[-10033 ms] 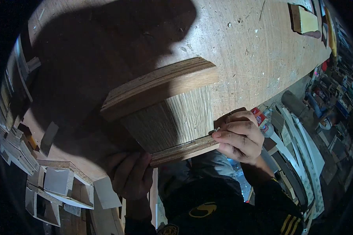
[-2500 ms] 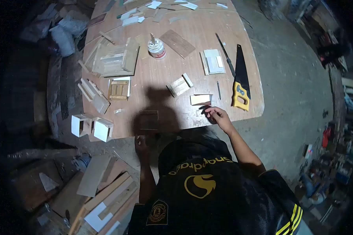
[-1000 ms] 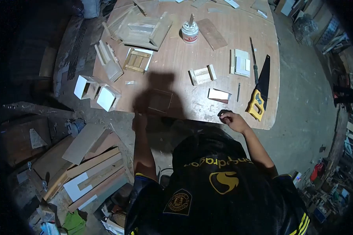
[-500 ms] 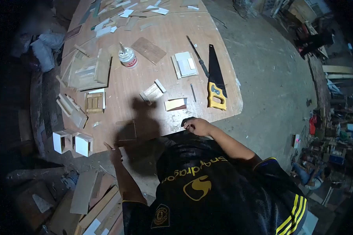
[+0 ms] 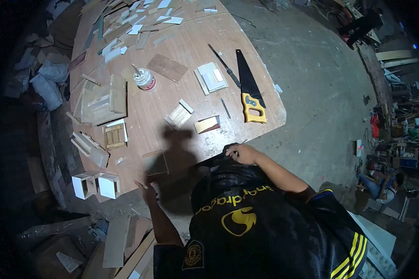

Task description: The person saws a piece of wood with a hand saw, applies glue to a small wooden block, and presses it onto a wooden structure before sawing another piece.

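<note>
At the table's near edge, my right hand (image 5: pixel 245 154) has its fingers curled around something dark that I cannot make out, close to the front of the black shirt (image 5: pixel 246 204). My left hand (image 5: pixel 147 191) hangs just off the near left edge, fingers apart, holding nothing. A thin rectangular board (image 5: pixel 155 163) lies near it, partly in shadow, with two white-faced small boxes (image 5: pixel 108 187) further left. Beyond my right hand lie a small light wooden block (image 5: pixel 206 124), a pencil-like stick (image 5: pixel 225 108) and a handsaw (image 5: pixel 254 109) with a yellow handle.
On the wooden table (image 5: pixel 139 121) stand a glue jar (image 5: pixel 145 80) with a brush, a wooden box frame (image 5: pixel 100 104), a stack of small panels (image 5: pixel 211 78) and a flat brown board (image 5: pixel 167 68). Scraps cover the far end. Boards (image 5: pixel 116 242) lean below left; a person (image 5: pixel 381 183) sits right.
The view has tilted and turned slightly, so the table sits differently in it. My right hand stays curled at the near edge; my left hand stays by the near left edge.
</note>
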The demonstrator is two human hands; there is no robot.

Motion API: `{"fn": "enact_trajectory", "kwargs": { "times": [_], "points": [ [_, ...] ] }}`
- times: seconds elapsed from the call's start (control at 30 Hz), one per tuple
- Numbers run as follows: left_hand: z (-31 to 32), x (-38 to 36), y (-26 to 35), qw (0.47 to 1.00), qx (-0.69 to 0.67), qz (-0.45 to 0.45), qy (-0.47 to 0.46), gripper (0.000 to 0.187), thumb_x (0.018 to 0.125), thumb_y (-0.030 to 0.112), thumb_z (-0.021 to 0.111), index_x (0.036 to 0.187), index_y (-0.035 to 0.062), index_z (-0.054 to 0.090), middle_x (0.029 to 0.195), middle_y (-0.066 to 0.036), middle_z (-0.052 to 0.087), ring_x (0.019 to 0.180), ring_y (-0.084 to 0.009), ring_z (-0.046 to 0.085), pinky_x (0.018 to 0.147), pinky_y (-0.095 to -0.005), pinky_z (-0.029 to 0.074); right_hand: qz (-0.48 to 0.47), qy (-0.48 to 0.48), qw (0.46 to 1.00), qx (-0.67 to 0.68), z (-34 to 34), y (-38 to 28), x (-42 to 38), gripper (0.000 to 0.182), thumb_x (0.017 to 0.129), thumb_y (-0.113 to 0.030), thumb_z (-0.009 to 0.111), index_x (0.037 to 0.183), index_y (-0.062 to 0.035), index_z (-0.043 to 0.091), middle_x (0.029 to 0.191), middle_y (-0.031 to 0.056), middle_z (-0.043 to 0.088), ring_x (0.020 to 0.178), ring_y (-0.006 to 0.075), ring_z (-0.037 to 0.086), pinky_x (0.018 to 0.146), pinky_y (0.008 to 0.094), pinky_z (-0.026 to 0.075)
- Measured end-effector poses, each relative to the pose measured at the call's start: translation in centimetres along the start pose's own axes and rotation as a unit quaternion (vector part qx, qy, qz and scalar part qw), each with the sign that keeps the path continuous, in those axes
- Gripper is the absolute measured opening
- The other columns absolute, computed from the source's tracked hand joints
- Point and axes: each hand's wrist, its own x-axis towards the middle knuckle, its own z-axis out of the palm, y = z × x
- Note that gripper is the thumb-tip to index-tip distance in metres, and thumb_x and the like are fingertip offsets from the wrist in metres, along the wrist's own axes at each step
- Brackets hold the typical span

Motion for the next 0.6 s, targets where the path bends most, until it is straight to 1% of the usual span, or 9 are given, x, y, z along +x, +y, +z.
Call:
{"fn": "enact_trajectory", "kwargs": {
  "times": [0.03, 0.13, 0.27, 0.37, 0.43, 0.47, 0.53, 0.57, 0.6],
  "points": [
    [-0.1, -0.1, -0.1, 0.998, -0.05, -0.035, -0.034, 0.077, 0.096, 0.042, 0.044, 0.155, 0.0184, 0.001, 0.129, -0.031, 0.053, 0.107, -0.0532, 0.055, 0.084, -0.0582, 0.045, 0.003, -0.001, 1.0, -0.003, 0.4, 0.2, -0.1, 0.025, 0.086, -0.016, 0.055, 0.107, -0.0108, 0.068, 0.107, 0.0165, 0.067, 0.101, 0.0339, 0.062, 0.09, 0.0403, 0.049],
    [1.0, 2.3, -2.9, 0.999, -0.028, 0.003, -0.021, 0.079, 0.096, 0.048, 0.044, 0.155, 0.0183, 0.001, 0.127, -0.033, 0.054, 0.105, -0.0532, 0.057, 0.083, -0.0575, 0.046, 0.034, -0.018, 0.999, -0.012, 1.1, -0.5, -0.8, 0.023, 0.087, -0.014, 0.056, 0.107, -0.0097, 0.068, 0.111, 0.0139, 0.067, 0.101, 0.0334, 0.063, 0.091, 0.0398, 0.049],
    [-2.2, 2.0, 0.2, 0.991, -0.106, -0.023, -0.072, 0.082, 0.095, 0.05, 0.045, 0.155, 0.0173, -0.001, 0.126, -0.034, 0.054, 0.102, -0.0521, 0.059, 0.081, -0.0563, 0.047, 0.046, -0.029, 0.998, -0.024, 1.6, -2.3, -1.5, 0.026, 0.086, -0.017, 0.056, 0.108, -0.0108, 0.068, 0.108, 0.0148, 0.068, 0.099, 0.0341, 0.064, 0.09, 0.0401, 0.05],
    [-1.9, 2.2, 0.4, 0.994, -0.093, -0.013, -0.049, 0.081, 0.095, 0.048, 0.044, 0.155, 0.0172, -0.002, 0.121, -0.035, 0.057, 0.096, -0.0492, 0.062, 0.077, -0.0525, 0.05, 0.057, -0.019, 0.998, -0.011, 2.5, -2.1, -2.1, 0.027, 0.085, -0.016, 0.056, 0.108, -0.0111, 0.069, 0.109, 0.0153, 0.068, 0.099, 0.034, 0.064, 0.09, 0.0401, 0.05],
    [-0.6, 3.7, -0.7, 0.998, -0.044, -0.027, -0.029, 0.08, 0.096, 0.048, 0.042, 0.154, 0.019, -0.004, 0.118, -0.034, 0.059, 0.093, -0.0477, 0.063, 0.075, -0.0493, 0.052, 0.057, -0.011, 0.998, -0.003, 3.3, -1.7, -3.1, 0.027, 0.085, -0.015, 0.056, 0.108, -0.0109, 0.068, 0.108, 0.0156, 0.068, 0.1, 0.0341, 0.063, 0.091, 0.0401, 0.049],
    [-0.7, 3.7, -0.8, 0.998, -0.041, -0.019, -0.031, 0.08, 0.096, 0.048, 0.042, 0.154, 0.019, -0.004, 0.118, -0.034, 0.059, 0.093, -0.0477, 0.063, 0.075, -0.0493, 0.052, 0.053, -0.003, 0.999, 0.0, 3.5, -1.5, -3.5, 0.027, 0.084, -0.015, 0.056, 0.109, -0.0108, 0.068, 0.108, 0.016, 0.067, 0.1, 0.0341, 0.063, 0.091, 0.0401, 0.049],
    [-0.6, 3.1, -1.3, 0.989, -0.117, -0.043, -0.08, 0.082, 0.096, 0.05, 0.042, 0.154, 0.0197, -0.006, 0.11, -0.034, 0.062, 0.084, -0.0457, 0.065, 0.07, -0.0472, 0.053, 0.064, 0.008, 0.998, 0.011, 4.2, -1.3, -4.9, 0.028, 0.084, -0.014, 0.056, 0.109, -0.0106, 0.068, 0.108, 0.0163, 0.067, 0.101, 0.0339, 0.063, 0.091, 0.0399, 0.049],
    [-0.7, 2.6, -1.3, 0.989, -0.114, -0.036, -0.085, 0.082, 0.096, 0.05, 0.042, 0.154, 0.0197, -0.006, 0.11, -0.034, 0.062, 0.084, -0.0457, 0.065, 0.07, -0.0472, 0.053, 0.057, 0.027, 0.998, 0.012, 4.6, -0.9, -5.4, 0.026, 0.085, -0.018, 0.055, 0.107, -0.0122, 0.068, 0.105, 0.0165, 0.068, 0.099, 0.035, 0.063, 0.089, 0.0417, 0.049],
    [-0.9, 2.1, -1.4, 0.989, -0.114, -0.039, -0.085, 0.08, 0.096, 0.049, 0.042, 0.154, 0.0225, -0.007, 0.104, -0.031, 0.063, 0.077, -0.0423, 0.065, 0.065, -0.0463, 0.053, 0.051, 0.046, 0.998, 0.013, 5.1, -0.5, -6.0, 0.025, 0.086, -0.021, 0.055, 0.106, -0.0139, 0.068, 0.102, 0.0167, 0.068, 0.096, 0.0361, 0.064, 0.087, 0.0436, 0.05]
  ]
}}
